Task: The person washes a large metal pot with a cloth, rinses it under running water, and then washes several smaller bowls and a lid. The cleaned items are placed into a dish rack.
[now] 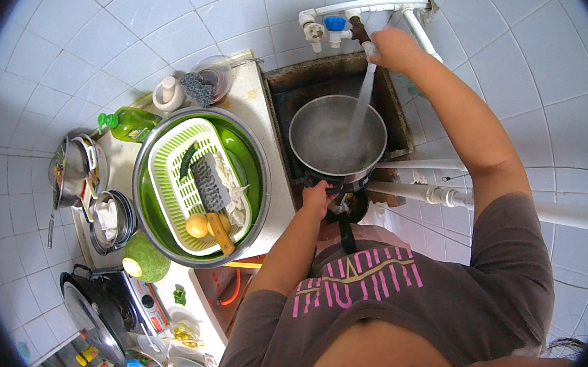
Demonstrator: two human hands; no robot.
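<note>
A round metal pot [322,143] stands in the dark stone sink [289,80] with water in it. My left hand [318,200] grips the pot's black handle at the near side. With my right hand [393,51] I hold the white tap spout [370,57] below its brown fitting. Water streams from the spout's end into the right part of the pot, and the surface there is stirred up. A blue valve handle [335,23] sits on the white pipe left of my right hand.
Left of the sink, a large metal basin [139,198] holds a white-and-green basket [157,167] with a cleaver, eggs and a green vegetable. Behind it stand a green pump bottle [131,124] and a mortar [167,96]. White pipes [428,194] run along the right wall.
</note>
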